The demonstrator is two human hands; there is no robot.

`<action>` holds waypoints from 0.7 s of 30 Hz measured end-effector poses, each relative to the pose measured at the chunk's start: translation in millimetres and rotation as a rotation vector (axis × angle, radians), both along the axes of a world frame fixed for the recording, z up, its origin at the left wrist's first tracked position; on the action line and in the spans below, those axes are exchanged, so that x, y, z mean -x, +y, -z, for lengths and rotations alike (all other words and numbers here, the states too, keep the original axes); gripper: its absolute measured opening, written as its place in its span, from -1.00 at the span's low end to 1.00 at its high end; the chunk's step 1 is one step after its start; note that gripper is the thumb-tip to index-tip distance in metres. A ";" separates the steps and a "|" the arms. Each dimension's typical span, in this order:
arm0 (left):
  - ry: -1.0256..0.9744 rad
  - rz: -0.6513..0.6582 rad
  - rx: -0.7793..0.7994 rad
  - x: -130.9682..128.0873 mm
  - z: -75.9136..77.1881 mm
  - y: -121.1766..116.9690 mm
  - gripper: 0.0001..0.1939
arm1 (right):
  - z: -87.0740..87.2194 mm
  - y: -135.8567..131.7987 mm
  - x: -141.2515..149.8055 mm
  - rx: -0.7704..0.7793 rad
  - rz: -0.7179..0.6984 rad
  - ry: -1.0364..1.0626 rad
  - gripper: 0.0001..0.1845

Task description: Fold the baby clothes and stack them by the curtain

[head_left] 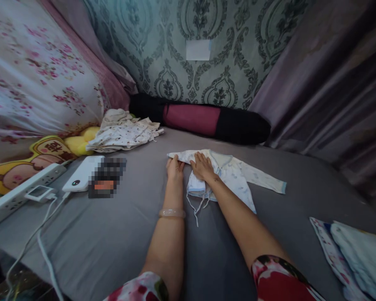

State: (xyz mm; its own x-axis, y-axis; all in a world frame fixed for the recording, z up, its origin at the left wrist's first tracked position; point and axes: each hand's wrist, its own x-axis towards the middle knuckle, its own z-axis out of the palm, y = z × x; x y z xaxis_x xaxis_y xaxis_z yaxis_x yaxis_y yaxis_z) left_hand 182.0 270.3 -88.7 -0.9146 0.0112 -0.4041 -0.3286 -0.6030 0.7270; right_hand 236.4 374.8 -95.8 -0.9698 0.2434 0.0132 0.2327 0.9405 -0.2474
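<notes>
A small white baby shirt (235, 173) with pale blue cuffs and tie strings lies spread on the grey bed sheet (119, 234). One sleeve points right; the left side is folded inward. My left hand (174, 166) rests flat on the shirt's left sleeve, fingers stretched out. Beside it, my right hand (202, 166) presses flat on the folded part of the shirt, fingers open. A pale bangle (172, 213) sits on my left wrist.
A pile of spotted baby clothes (125, 131) lies at the back left beside a yellow plush toy (78, 142). A white power bank (83, 173), a power strip (21, 188) and cables sit at the left. A black and red bolster (203, 119) lines the wall. Folded cloths (354, 255) lie at the right.
</notes>
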 end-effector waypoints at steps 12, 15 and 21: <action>0.334 -0.011 0.148 -1.6 -3.9 7.7 -0.88 | -44.9 -12.3 12.3 0.211 0.021 0.219 -0.57; 0.544 0.032 0.116 -9.0 -7.3 12.4 -0.86 | -68.8 -26.5 24.0 0.377 0.105 0.265 -0.49; 0.586 0.086 0.164 -8.4 -8.2 14.2 -0.84 | -79.8 -21.1 48.2 0.819 0.381 0.215 -0.85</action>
State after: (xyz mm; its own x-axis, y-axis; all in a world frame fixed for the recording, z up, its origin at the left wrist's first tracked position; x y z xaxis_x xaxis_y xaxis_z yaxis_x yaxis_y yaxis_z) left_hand 190.4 284.6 -80.6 -0.9837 0.0747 0.1635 0.1119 -0.4573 0.8823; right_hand 188.2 353.7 -16.0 -0.8188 0.5585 -0.1332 0.3624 0.3229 -0.8743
